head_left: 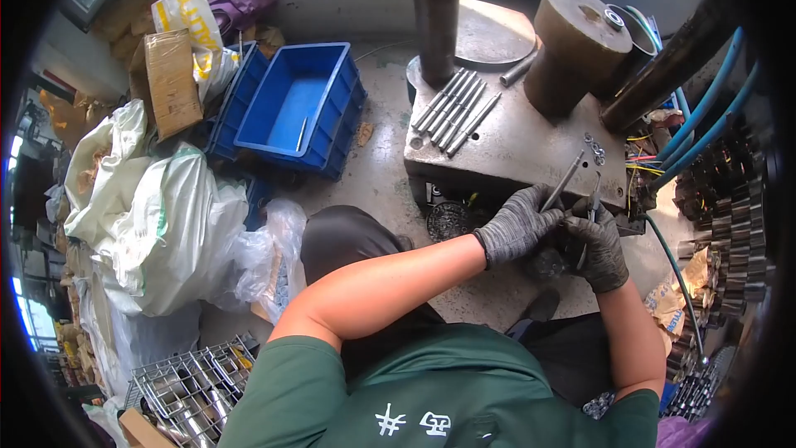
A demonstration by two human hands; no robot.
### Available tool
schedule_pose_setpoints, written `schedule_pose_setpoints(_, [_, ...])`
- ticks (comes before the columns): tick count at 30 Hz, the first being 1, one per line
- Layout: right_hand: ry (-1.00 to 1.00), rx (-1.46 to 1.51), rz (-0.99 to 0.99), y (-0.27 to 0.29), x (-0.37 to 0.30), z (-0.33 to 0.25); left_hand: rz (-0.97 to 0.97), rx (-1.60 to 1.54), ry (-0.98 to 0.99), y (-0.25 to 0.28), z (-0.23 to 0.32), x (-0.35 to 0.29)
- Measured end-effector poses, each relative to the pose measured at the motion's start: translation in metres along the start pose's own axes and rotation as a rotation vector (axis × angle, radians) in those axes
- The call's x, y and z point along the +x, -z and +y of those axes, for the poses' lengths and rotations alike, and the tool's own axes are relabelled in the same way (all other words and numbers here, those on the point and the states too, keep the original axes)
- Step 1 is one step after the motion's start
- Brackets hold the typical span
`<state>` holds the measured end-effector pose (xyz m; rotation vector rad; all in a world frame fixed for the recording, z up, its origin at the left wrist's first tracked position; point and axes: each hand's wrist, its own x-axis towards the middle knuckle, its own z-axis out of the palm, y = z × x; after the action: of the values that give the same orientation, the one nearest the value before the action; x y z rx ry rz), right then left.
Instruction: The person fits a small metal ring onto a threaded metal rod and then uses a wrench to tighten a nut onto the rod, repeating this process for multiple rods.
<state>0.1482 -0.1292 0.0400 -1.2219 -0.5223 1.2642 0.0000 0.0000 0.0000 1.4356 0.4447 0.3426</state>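
My left hand (pixel 518 226), in a grey knit glove, is closed round a slim metal rod (pixel 565 177) that slants up and away over the block's near edge. Close beside it, my right hand (pixel 604 255), in a dark glove, grips a thin pointed metal tool (pixel 595 197), its exact kind unclear. The hands nearly touch, and their fingertips partly hide each other. Ahead of them lies a metal block (pixel 522 149) bearing a row of similar metal rods (pixel 452 104), one rod (pixel 474 124) set slightly apart. Several small metal rings (pixel 594 148) lie near the right hand.
A heavy steel cylinder (pixel 572 58) and dark posts (pixel 435 17) rise from the block. Blue hoses (pixel 705 108) run at the right. Blue bins (pixel 332 108), white sacks (pixel 178 224) and a cardboard box (pixel 172 83) stand left. A wire basket (pixel 186 386) sits lower left.
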Motion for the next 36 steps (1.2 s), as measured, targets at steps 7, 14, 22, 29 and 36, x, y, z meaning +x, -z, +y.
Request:
schedule_pose_setpoints(7, [-0.034, -0.042, 0.138, 0.008, 0.005, -0.009, 0.077, -0.234, 0.009, 0.005, 0.005, -0.001])
schedule_pose_setpoints(14, [0.546, -1.256, 0.509, 0.054, 0.052, -0.017, 0.126, -0.308, 0.176, 0.011, 0.016, 0.005])
schedule_pose_setpoints(22, [0.396, -0.448, 0.500, 0.080, 0.061, -0.032, 0.169, -0.627, 0.258, 0.019, 0.015, 0.006])
schedule_pose_setpoints(29, [-0.012, -0.166, 0.102, 0.026, 0.003, -0.058, 0.225, -0.696, 0.285, 0.028, 0.019, 0.005])
schedule_pose_setpoints(36, [0.705, -1.401, 0.104, 0.008, -0.005, -0.035, 0.264, -0.866, 0.319, 0.030, 0.014, 0.012])
